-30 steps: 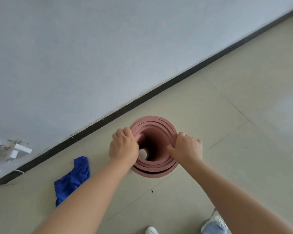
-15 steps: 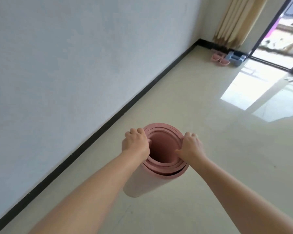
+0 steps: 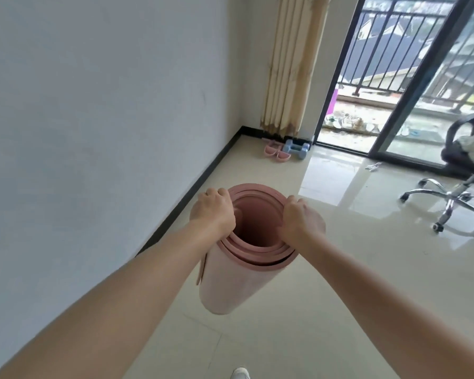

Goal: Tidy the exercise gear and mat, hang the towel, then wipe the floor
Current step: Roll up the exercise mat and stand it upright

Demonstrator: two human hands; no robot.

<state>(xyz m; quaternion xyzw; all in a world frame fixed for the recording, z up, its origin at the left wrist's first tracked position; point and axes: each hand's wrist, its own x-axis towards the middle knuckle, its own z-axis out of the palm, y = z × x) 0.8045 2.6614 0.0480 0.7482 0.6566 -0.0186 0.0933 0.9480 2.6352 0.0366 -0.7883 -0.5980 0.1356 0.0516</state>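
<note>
Both hands, left hand (image 3: 214, 210) and right hand (image 3: 301, 218), grip the rolled mat (image 3: 241, 269) by its top rim with curled fingers, holding it above the floor (image 3: 340, 296). Storing step; next probably standing it near the dumbbells (image 3: 296, 149).

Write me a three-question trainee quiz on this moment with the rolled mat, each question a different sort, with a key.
1. True or false: both the left hand and the right hand grip the top rim of the rolled mat.
2. What lies beside the dumbbells in the corner? A) pink dishes B) a bucket C) a broom
3. Fill in: the office chair stands near the ___ door.

Key: 1 true; 2 A; 3 balcony.
</note>
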